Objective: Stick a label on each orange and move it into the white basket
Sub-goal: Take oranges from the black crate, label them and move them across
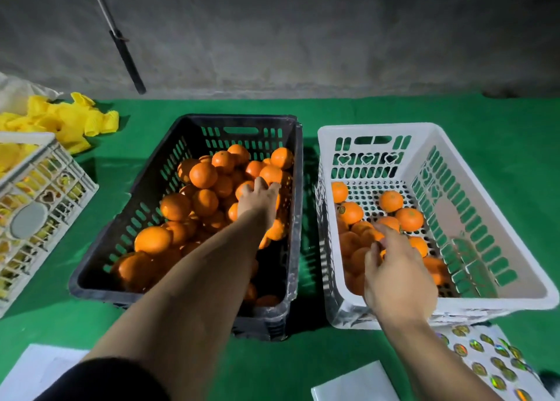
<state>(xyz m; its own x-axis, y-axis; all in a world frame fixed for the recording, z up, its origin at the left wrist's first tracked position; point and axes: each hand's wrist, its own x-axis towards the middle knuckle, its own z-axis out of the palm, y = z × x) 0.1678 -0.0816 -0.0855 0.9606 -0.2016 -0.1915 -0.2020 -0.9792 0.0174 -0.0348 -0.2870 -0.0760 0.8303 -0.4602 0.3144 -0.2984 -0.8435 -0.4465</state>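
Observation:
A black crate (145, 194) in the middle holds several unlabelled oranges (203, 175). My left hand (257, 202) reaches into it, fingers stretched out and resting on the oranges at the far right of the pile. To its right stands the white basket (500, 249) with several oranges (409, 218); one of them (351, 212) shows a label. My right hand (397, 276) hovers over the basket's near end. Its fingers are loosely curled, thumb and forefinger close together above the oranges, and nothing is plainly held. A sheet of shiny round labels (485, 358) lies at the bottom right.
A green cloth (303, 364) covers the table. A white crate (45, 194) with yellow foam nets stands at the left, and more nets (63, 122) lie behind it. White papers lie at the front left (39, 370) and front middle (357, 382). A black rod (127, 58) leans on the wall.

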